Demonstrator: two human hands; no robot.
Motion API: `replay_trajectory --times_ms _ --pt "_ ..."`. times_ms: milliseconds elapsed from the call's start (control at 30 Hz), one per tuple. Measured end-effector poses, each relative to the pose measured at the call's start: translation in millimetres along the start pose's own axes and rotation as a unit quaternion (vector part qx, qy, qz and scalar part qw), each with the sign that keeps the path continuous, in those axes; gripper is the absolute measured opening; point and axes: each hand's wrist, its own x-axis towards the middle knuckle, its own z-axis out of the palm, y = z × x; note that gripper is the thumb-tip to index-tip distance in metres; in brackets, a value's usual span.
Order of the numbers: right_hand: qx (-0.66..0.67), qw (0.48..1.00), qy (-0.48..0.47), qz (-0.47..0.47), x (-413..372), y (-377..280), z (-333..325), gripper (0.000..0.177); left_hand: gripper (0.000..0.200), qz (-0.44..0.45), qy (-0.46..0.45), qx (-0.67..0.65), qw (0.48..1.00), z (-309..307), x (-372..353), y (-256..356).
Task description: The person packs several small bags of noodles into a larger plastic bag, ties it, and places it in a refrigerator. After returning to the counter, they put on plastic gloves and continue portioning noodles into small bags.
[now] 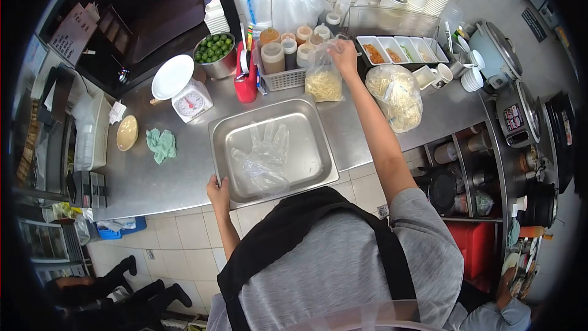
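My right hand [343, 55] is closed on the gathered top of a clear plastic bag [323, 83] of pale yellow strips or noodles, which rests upright on the steel counter. My left hand [218, 191] is at the left front corner of a steel tray [321, 170], fingers bent against its rim. Inside the tray lies a clear plastic glove [269, 150]. A larger bag [395, 98] of pale food lies right of my right forearm.
Behind the tray are a scale [191, 103], a bowl of green limes [214, 49], a red holder [245, 83] and a basket [286, 79] of sauce bottles. A green cloth [161, 145] lies left. Topping containers [401, 51] and rice cookers [499, 49] stand right. Other people are at the lower edges.
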Motion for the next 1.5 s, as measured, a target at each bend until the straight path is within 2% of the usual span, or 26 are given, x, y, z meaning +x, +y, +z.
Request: replay_trajectory --times_ms 133,233,300,333,433,500,533,567,600,667,767,800,867,900,1000,1100,1133,1167,1233,1300,1333,1400,1433,1500 --pt "0.004 1.000 0.011 -0.014 -3.6 5.5 5.4 0.027 0.018 -0.025 0.013 -0.024 0.999 -1.1 -8.3 10.5" --pt "0.065 0.998 0.003 -0.011 -9.6 -0.4 -4.9 0.032 0.025 0.100 0.150 0.136 0.974 -5.1 -21.6 52.0" --pt "0.091 0.995 -0.006 -0.033 -15.7 -6.9 -14.0 0.036 0.032 0.199 -0.015 0.153 0.968 -21.7 -30.4 93.0" --pt "-0.025 0.997 0.021 -0.071 -23.0 -17.6 -22.6 0.038 0.035 0.246 -0.098 0.158 0.951 -23.5 -35.1 103.9" --pt "-0.005 0.986 0.082 -0.142 -55.7 -89.3 -56.0 0.032 0.044 0.297 -0.230 0.261 0.889 -3.6 -52.7 102.9" --pt "0.177 0.971 -0.116 -0.113 -97.1 -131.8 -73.3 0.025 0.044 0.178 -0.204 0.216 0.938 14.7 -57.0 106.1" --pt "0.333 0.894 -0.299 0.029 -132.8 -138.1 -71.9 0.021 0.044 0.120 -0.190 0.192 0.955 21.7 -57.4 109.0" --pt "0.327 0.842 -0.428 -0.043 -155.9 -150.9 -73.0 0.020 0.045 0.149 -0.161 0.190 0.957 25.5 -55.7 114.5" --pt "0.308 0.785 -0.537 0.021 -173.6 -176.7 -80.6 0.021 0.046 0.179 -0.133 0.187 0.957 27.7 -53.6 122.4" --pt "0.220 0.755 -0.617 0.029 -198.0 -188.1 -65.3 0.026 0.053 0.236 -0.110 0.143 0.955 33.3 -53.1 148.0" --pt "0.259 0.860 -0.437 -0.044 -232.7 -155.3 -12.2 0.036 0.052 0.316 -0.201 0.097 0.922 34.0 -55.1 191.5" --pt "0.418 0.801 -0.428 0.022 -253.0 -128.2 23.3 0.049 0.051 0.348 -0.206 0.074 0.911 37.6 -54.3 201.1" --pt "0.512 0.728 -0.395 0.230 -234.5 -144.1 13.2 0.055 0.050 0.413 -0.216 0.032 0.884 44.9 -52.9 216.0" --pt "0.549 0.672 -0.372 0.329 -225.3 -152.8 5.4 0.058 0.049 0.399 -0.192 0.065 0.894 50.6 -54.6 216.0" --pt "0.667 0.475 -0.296 0.491 -206.0 -151.4 -12.9 0.065 0.046 0.364 -0.113 0.121 0.917 73.9 -59.2 196.3" --pt "0.696 0.475 -0.297 0.449 -196.2 -147.7 -27.6 0.066 0.040 0.288 -0.155 0.103 0.939 88.6 -67.4 177.3" --pt "0.719 0.459 -0.287 0.437 -195.2 -145.4 -29.0 0.065 0.033 0.305 -0.177 0.083 0.932 93.6 -67.6 173.3" --pt "0.741 0.442 -0.276 0.424 -194.2 -143.8 -29.4 0.065 0.032 0.269 -0.297 0.019 0.916 94.5 -69.2 175.2" --pt "0.769 0.407 -0.252 0.423 -190.1 -141.8 -32.3 0.065 0.029 0.181 -0.518 -0.104 0.829 93.5 -69.9 183.1" --pt "0.780 0.375 -0.227 0.447 -182.2 -142.6 -42.1 0.066 0.029 0.223 -0.606 -0.114 0.755 94.9 -64.7 197.9" --pt "0.775 0.396 -0.229 0.436 -183.9 -134.6 -39.6 0.068 0.029 0.243 -0.646 -0.120 0.714 96.1 -60.4 206.3" --pt "0.761 0.439 -0.236 0.414 -192.6 -114.6 -30.8 0.073 0.027 0.175 -0.682 -0.151 0.693 97.1 -39.4 225.8" --pt "0.744 0.479 -0.250 0.392 -196.8 -108.2 -31.1 0.072 0.027 0.142 -0.699 -0.167 0.681 99.2 -22.9 235.6" --pt "0.704 0.558 -0.276 0.342 -199.8 -101.2 -37.7 0.070 0.023 0.343 -0.572 -0.149 0.730 113.9 32.3 249.1"
